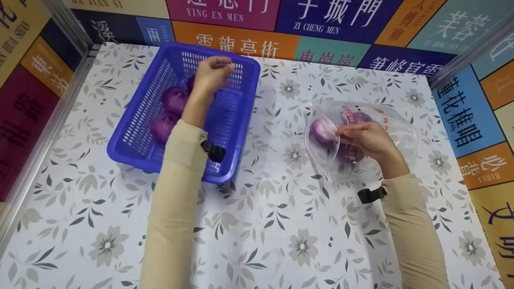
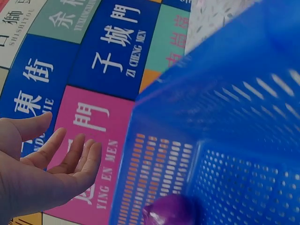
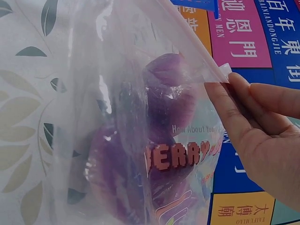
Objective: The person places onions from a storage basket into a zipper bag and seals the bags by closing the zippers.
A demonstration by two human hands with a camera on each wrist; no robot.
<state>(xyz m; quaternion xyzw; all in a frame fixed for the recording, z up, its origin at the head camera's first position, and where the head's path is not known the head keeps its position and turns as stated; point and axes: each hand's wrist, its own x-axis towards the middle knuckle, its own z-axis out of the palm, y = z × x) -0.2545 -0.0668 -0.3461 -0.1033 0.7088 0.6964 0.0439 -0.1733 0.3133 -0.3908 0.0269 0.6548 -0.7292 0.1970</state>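
My left hand (image 1: 211, 78) is above the far part of a blue plastic basket (image 1: 134, 161), fingers loosely bent and holding nothing. In the basket lie purple onions, one (image 1: 174, 100) close to the left wrist and another (image 1: 162, 127) nearer me; in the left wrist view an onion (image 2: 168, 211) shows at the lower edge. On the right, my right hand (image 1: 373, 140) pinches the edge of a clear zip bag (image 3: 70, 122) with pink lettering. Several purple onions are inside it, one (image 1: 322, 130) near the bag's opening. Its left edge hangs partly apart.
A white tablecloth (image 1: 277, 241) with grey leaves and flowers lies under everything. Colourful panels (image 1: 329, 20) with Chinese characters stand along the back and both sides. A strip of tabletop separates basket and bag. Each wrist wears a small black camera (image 1: 217, 152).
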